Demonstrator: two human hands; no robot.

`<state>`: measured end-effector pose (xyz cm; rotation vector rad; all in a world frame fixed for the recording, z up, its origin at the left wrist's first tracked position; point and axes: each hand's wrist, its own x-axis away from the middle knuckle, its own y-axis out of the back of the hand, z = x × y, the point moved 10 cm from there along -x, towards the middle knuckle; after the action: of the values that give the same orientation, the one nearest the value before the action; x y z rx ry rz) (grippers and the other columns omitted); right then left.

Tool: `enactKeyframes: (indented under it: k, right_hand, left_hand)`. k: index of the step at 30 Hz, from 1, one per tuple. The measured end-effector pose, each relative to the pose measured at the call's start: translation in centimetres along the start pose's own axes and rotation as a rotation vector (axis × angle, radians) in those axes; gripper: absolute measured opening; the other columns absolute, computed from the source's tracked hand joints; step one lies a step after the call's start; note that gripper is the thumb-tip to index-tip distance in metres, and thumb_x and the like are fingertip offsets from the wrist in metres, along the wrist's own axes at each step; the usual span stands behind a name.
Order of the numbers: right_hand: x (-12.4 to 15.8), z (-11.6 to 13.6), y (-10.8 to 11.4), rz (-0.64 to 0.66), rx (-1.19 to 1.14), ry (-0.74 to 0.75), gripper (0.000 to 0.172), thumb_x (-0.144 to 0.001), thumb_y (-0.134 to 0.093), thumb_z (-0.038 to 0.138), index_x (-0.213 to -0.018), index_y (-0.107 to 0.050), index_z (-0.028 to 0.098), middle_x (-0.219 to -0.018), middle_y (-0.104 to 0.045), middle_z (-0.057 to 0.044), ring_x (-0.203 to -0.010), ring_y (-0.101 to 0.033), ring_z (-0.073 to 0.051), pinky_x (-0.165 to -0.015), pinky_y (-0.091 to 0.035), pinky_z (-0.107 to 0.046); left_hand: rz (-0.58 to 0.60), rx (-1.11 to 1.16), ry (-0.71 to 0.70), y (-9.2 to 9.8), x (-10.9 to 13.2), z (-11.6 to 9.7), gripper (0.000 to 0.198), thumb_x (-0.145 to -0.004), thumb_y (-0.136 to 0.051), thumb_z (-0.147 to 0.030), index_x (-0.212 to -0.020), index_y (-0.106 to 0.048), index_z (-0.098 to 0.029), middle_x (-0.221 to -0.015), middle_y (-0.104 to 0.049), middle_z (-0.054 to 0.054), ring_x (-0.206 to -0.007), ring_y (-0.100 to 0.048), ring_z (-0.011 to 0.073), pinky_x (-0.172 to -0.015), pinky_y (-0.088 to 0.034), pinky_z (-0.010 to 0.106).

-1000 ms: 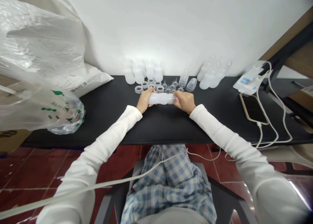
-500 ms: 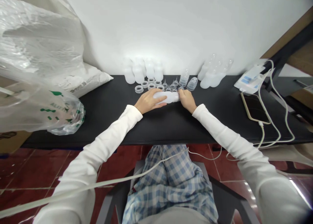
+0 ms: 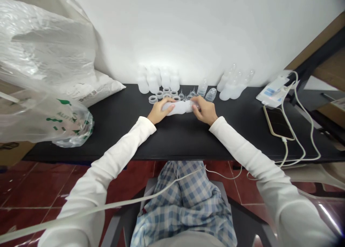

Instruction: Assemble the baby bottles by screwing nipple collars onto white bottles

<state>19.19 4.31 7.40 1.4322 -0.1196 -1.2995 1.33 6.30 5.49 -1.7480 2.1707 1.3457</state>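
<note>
A translucent white plastic bottle (image 3: 180,108) lies sideways just above the black table (image 3: 175,135), held between both hands. My left hand (image 3: 157,112) wraps its base end. My right hand (image 3: 205,111) pinches the neck end, fingers closed around it. Just behind them lie several clear rings (image 3: 153,99) and small clear teats (image 3: 182,95). Further back stand white bottles (image 3: 153,82) against the wall.
Clear caps (image 3: 210,94) and a cluster of finished bottles (image 3: 232,85) sit back right. A phone (image 3: 277,121) on a white cable and a power strip (image 3: 272,90) lie at the right. Big plastic bags (image 3: 45,78) crowd the left end.
Both hands with the bottle drifted slightly back toward me from the rings. My left fingers, laid flat over the bottle half a second ago, now curl round its base.
</note>
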Motion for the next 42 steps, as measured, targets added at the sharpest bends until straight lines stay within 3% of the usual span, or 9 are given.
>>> enactKeyframes:
  k: [3,5,9,14,19,24,29,37,42]
  right_hand:
    - [0.1,0.6,-0.2,0.04,0.134,0.08,0.044,-0.1,-0.036,0.047,-0.104,-0.067,0.017,-0.088,-0.075,-0.009,-0.076,-0.068,-0.019,-0.065,-0.042,-0.027]
    - [-0.1,-0.3,-0.2,0.047,0.17,-0.003,0.039,-0.099,-0.036,0.042,-0.101,-0.067,0.018,-0.081,-0.074,-0.007,-0.072,-0.066,-0.018,-0.062,-0.038,-0.026]
    - [0.0,-3.3,-0.5,0.085,0.031,-0.308,0.038,-0.098,-0.031,0.037,-0.089,-0.064,0.02,-0.073,-0.069,-0.004,-0.069,-0.062,-0.019,-0.063,-0.035,-0.027]
    - [0.1,-4.8,-2.0,0.085,-0.337,-0.473,0.038,-0.097,-0.029,0.042,-0.067,-0.044,0.023,-0.066,-0.056,-0.001,-0.068,-0.053,-0.017,-0.065,-0.04,-0.029]
    - [0.7,-4.6,-1.0,-0.081,-0.447,-0.464,0.042,-0.101,-0.028,0.057,-0.087,-0.05,0.024,-0.071,-0.056,-0.001,-0.069,-0.056,-0.018,-0.069,-0.049,-0.032]
    - [0.5,-0.1,0.2,0.005,-0.291,-0.069,0.05,-0.094,-0.048,0.063,-0.12,-0.053,0.02,-0.103,-0.066,-0.01,-0.075,-0.063,-0.02,-0.071,-0.054,-0.035]
    - [0.4,2.1,0.4,-0.017,-0.267,0.118,0.057,-0.086,-0.065,0.061,-0.126,-0.05,0.023,-0.114,-0.065,-0.013,-0.104,-0.067,-0.027,-0.083,-0.06,-0.041]
    - [0.4,-0.3,1.9,-0.223,-0.304,-0.042,0.054,-0.097,-0.046,0.052,-0.141,-0.037,0.022,-0.127,-0.062,-0.018,-0.123,-0.063,-0.03,-0.106,-0.052,-0.053]
    - [0.7,-4.5,5.4,-0.437,-0.106,-0.195,0.065,-0.096,-0.041,0.048,-0.151,-0.025,0.017,-0.145,-0.041,-0.023,-0.143,-0.047,-0.035,-0.112,-0.043,-0.061]
  left_hand:
    - [0.12,0.108,0.184,-1.4,0.4,1.6,0.064,-0.092,-0.046,-0.073,-0.104,-0.069,-0.015,-0.103,-0.075,0.009,-0.079,-0.071,0.0207,-0.075,-0.06,0.034]
    - [0.149,0.077,0.203,-1.8,0.5,1.6,0.063,-0.091,-0.047,-0.073,-0.108,-0.069,-0.016,-0.105,-0.075,0.008,-0.082,-0.071,0.0208,-0.077,-0.059,0.033]
    - [0.066,-0.146,-0.002,-1.3,0.4,-0.8,0.06,-0.095,-0.05,-0.067,-0.12,-0.067,-0.016,-0.119,-0.073,0.012,-0.111,-0.07,0.0257,-0.1,-0.055,0.038]
    - [-0.053,-0.434,-0.299,-1.0,0.6,-3.6,0.054,-0.092,-0.061,-0.059,-0.126,-0.066,-0.017,-0.119,-0.072,0.018,-0.115,-0.069,0.0289,-0.1,-0.056,0.043]
    - [-0.072,-0.491,-0.343,-0.6,0.5,-3.6,0.03,-0.097,-0.061,-0.042,-0.122,-0.065,-0.026,-0.122,-0.07,0.013,-0.123,-0.064,0.0284,-0.107,-0.05,0.049]
    - [-0.119,-0.376,-0.259,0.6,0.5,-2.4,0.044,-0.095,-0.063,-0.036,-0.136,-0.055,-0.021,-0.136,-0.06,0.018,-0.132,-0.056,0.0313,-0.114,-0.043,0.054]
    - [0.114,-0.186,-0.298,-1.7,0.6,-2.3,0.053,-0.092,-0.067,-0.045,-0.135,-0.052,-0.019,-0.131,-0.061,0.017,-0.127,-0.058,0.0295,-0.11,-0.048,0.05]
    - [0.268,-0.115,-0.184,-3.1,0.6,-2.2,0.057,-0.098,-0.054,-0.053,-0.142,-0.049,-0.018,-0.137,-0.059,0.017,-0.123,-0.061,0.0276,-0.105,-0.052,0.043]
    - [0.094,-0.288,-0.173,-1.4,0.0,-1.5,0.038,-0.1,-0.049,-0.04,-0.13,-0.058,-0.017,-0.127,-0.063,0.015,-0.121,-0.061,0.0274,-0.108,-0.049,0.046]
